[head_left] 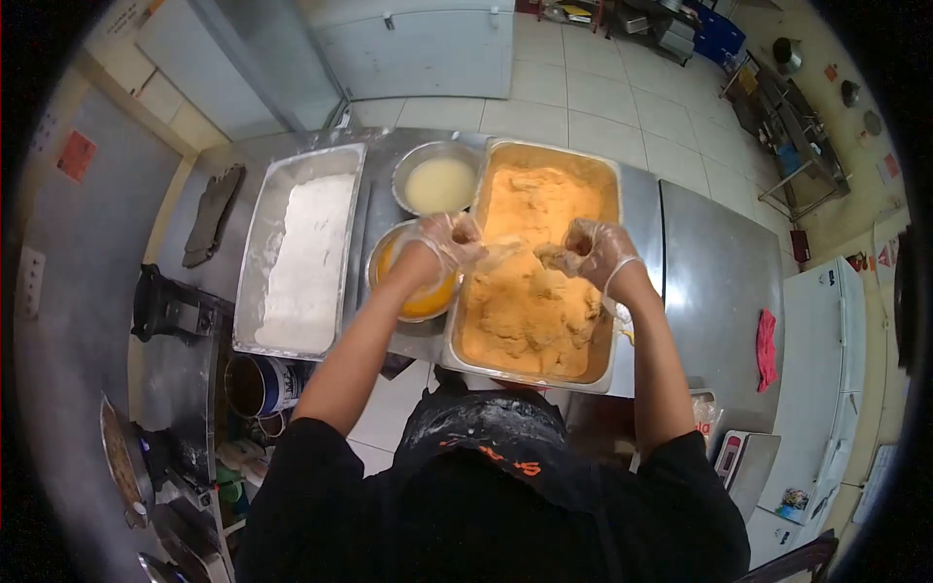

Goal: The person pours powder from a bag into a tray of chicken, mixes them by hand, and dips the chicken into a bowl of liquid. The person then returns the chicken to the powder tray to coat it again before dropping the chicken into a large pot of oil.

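Both my hands wear clear plastic gloves and are over a deep steel tray (pixel 610 369) filled with orange breadcrumbs (pixel 544 199). My left hand (pixel 449 243) is closed on one end of a pale, partly crumbed strip of food (pixel 502 255), near the tray's left wall. Opposite it, my right hand (pixel 601 255) is closed at the strip's darker, crumb-covered right end. Whether this is one piece or two touching pieces I cannot make out. Below the hands, lumpy coated pieces (pixel 539 316) lie half buried in the crumbs.
Left of the crumbs stand a bowl of pale liquid (pixel 439 185) and a bowl of yellow egg mixture (pixel 428 303), partly under my left forearm. Farther left is a steel tray of white flour (pixel 303 262). A dark cloth (pixel 214 216), a pink cloth (pixel 766 350) and a scale (pixel 746 457) lie around.
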Tool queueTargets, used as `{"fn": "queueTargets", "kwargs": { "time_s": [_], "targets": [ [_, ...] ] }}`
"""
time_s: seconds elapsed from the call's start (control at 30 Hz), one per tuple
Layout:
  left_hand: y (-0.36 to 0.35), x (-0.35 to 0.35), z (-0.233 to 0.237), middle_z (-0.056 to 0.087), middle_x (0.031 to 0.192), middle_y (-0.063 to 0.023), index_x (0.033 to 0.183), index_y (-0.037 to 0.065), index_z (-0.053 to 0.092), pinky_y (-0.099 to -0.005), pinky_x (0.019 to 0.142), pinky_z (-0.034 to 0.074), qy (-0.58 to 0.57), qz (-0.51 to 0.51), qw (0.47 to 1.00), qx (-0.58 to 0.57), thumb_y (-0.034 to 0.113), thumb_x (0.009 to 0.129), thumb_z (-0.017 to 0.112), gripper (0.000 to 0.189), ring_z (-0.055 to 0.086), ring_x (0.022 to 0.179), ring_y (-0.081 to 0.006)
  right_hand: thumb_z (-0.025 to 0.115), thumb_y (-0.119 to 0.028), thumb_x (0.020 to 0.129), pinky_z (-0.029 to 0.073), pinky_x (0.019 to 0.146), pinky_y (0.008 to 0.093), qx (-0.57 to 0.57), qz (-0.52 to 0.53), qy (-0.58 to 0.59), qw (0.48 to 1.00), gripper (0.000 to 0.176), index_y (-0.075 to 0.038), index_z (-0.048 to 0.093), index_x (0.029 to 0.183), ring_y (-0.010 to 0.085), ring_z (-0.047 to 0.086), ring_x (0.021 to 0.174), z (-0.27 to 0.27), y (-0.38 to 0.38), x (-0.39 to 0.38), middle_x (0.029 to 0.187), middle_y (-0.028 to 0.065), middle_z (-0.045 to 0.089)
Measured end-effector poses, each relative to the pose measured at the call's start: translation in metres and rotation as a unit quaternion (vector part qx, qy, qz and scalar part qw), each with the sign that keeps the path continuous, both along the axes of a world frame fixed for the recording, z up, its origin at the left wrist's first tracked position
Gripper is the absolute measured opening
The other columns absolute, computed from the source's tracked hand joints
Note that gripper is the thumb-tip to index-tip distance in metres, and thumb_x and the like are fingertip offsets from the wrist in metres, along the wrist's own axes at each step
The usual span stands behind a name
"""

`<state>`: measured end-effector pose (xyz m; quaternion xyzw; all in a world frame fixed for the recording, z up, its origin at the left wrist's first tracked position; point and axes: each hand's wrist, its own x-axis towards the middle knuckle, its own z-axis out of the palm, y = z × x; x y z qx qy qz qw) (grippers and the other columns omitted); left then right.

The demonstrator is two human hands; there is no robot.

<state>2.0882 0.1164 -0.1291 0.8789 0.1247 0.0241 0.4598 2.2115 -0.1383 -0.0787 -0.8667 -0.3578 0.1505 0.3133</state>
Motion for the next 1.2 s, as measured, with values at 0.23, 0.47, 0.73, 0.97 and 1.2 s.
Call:
{"fn": "queueTargets", "kwargs": {
  "time_s": [0.23,0.47,0.73,0.97,1.2],
  "targets": [
    [0.100,-0.048,0.008,0.070,0.079,-0.0144,0.086,0.003,0.070,-0.0331,0.069,0.053,0.070,0.023,0.991,0.113,0.022,0.077,0.078,0.022,0.067,0.073,-0.0227,0.076,-0.017,0.078,0.052,0.063,0.0354,0.046,0.072,0.014,0.996,0.021,-0.002,0.063,0.085,0.0221,0.066,0.068,0.005,0.118,-0.043,0.076,0.0127,0.067],
    [0.156,-0.057,-0.092,0.069,0.084,-0.0202,0.089,0.003,0.068,-0.0452,0.071,0.053,-0.020,-0.038,0.967,0.252,0.021,0.080,0.073,0.021,0.067,0.081,-0.0381,0.067,-0.015,0.078,0.054,0.070,0.0422,-0.059,0.141,-0.105,0.983,0.014,-0.006,0.065,0.088,0.0368,0.066,0.074,-0.116,0.231,-0.065,0.080,0.0182,0.068],
    [0.160,-0.059,-0.174,0.065,0.088,-0.0210,0.090,0.003,0.067,-0.0478,0.074,0.052,0.001,-0.081,0.964,0.252,0.011,0.084,0.061,0.011,0.064,0.084,-0.0403,0.049,-0.012,0.088,0.053,0.076,0.0438,-0.113,0.194,-0.208,0.952,0.019,-0.011,0.068,0.092,0.0319,0.069,0.081,-0.210,0.230,-0.089,0.084,0.0154,0.069],
    [0.154,-0.069,-0.192,0.065,0.087,-0.0202,0.086,0.004,0.065,-0.0478,0.076,0.052,0.008,-0.123,0.952,0.279,0.006,0.083,0.056,0.010,0.065,0.085,-0.0377,0.053,-0.014,0.085,0.053,0.077,0.0432,-0.297,0.193,-0.146,0.924,0.018,-0.012,0.069,0.094,0.0307,0.070,0.084,-0.196,0.233,-0.116,0.087,0.0128,0.070],
    [0.154,-0.067,-0.215,0.067,0.087,-0.0206,0.085,0.003,0.066,-0.0482,0.075,0.053,-0.035,-0.158,0.942,0.293,0.008,0.082,0.059,0.009,0.066,0.083,-0.0389,0.056,-0.015,0.086,0.054,0.078,0.0424,-0.326,0.198,-0.132,0.915,0.017,-0.013,0.072,0.093,0.0296,0.071,0.091,-0.209,0.238,-0.122,0.095,0.0135,0.072]
  ]
}}
